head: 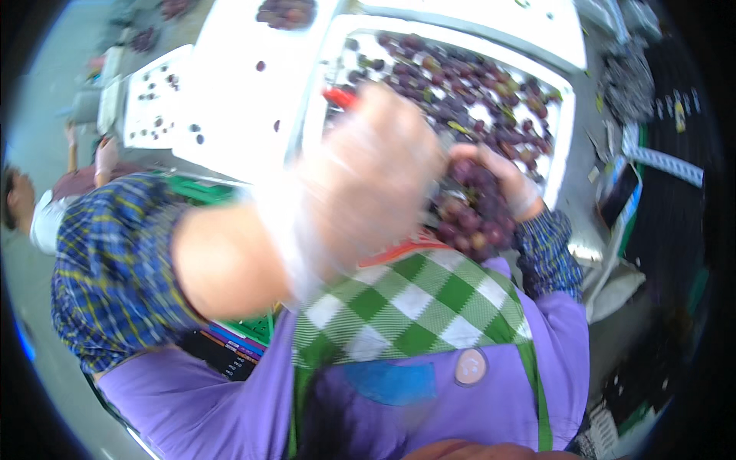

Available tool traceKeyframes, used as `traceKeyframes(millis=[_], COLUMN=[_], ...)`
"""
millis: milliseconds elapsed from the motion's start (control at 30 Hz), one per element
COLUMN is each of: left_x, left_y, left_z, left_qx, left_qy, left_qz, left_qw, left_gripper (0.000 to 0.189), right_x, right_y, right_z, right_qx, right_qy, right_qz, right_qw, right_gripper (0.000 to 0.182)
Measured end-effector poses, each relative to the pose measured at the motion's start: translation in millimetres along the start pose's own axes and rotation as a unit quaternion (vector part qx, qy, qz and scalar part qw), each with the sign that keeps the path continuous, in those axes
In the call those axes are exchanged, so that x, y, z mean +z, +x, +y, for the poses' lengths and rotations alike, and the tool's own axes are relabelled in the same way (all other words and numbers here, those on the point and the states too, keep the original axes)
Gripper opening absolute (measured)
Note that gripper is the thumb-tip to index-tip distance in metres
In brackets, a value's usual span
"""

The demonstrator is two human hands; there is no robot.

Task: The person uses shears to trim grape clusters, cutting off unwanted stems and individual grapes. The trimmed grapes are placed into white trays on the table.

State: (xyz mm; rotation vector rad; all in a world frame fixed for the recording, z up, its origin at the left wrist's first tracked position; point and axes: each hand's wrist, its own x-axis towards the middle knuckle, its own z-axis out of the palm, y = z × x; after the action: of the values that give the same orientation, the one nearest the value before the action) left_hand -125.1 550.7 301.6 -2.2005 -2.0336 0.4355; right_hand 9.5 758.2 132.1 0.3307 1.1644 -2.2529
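My right hand [514,181], in a thin clear glove, holds a bunch of purple-red grapes [477,221] in front of the apron. My left hand [374,167], also gloved, is blurred by motion and crosses over the near left part of a white tray [563,155]. A red-handled tool [340,98] sticks out of its fist; the rest of the tool is hidden, so its kind cannot be told. Many loose dark grapes [437,80] and a few green stem bits lie inside the tray. The left hand covers part of the bunch's left side.
A white surface [230,115] to the left bears another grape bunch [286,12] and some single grapes. Beyond it is a smaller white tray [150,109] with scattered grapes. Another person's hand [106,155] is at far left. A green crate [198,190] sits below.
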Motion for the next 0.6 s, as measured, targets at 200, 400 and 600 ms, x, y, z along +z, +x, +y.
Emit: traceKeyframes(millis=[200, 400, 600], left_x=[-34, -26, -21], left_y=[18, 10, 6], left_z=[27, -6, -5], left_qx=[-0.119, -0.153, -0.156], left_qy=[-0.020, -0.062, -0.055], left_qz=[-0.096, -0.049, -0.052], left_qw=[0.988, 0.985, 0.985], left_gripper=[0.027, 0.028, 0.030], right_x=[144, 185, 182], right_y=[-7, 14, 10], right_z=[-85, -164, -152], right_qx=[-0.060, -0.104, -0.174], right_qy=[0.161, 0.094, 0.042], right_qz=[0.405, 0.465, 0.520], right_qw=[0.898, 0.874, 0.835], right_gripper=[0.035, 0.031, 0.028])
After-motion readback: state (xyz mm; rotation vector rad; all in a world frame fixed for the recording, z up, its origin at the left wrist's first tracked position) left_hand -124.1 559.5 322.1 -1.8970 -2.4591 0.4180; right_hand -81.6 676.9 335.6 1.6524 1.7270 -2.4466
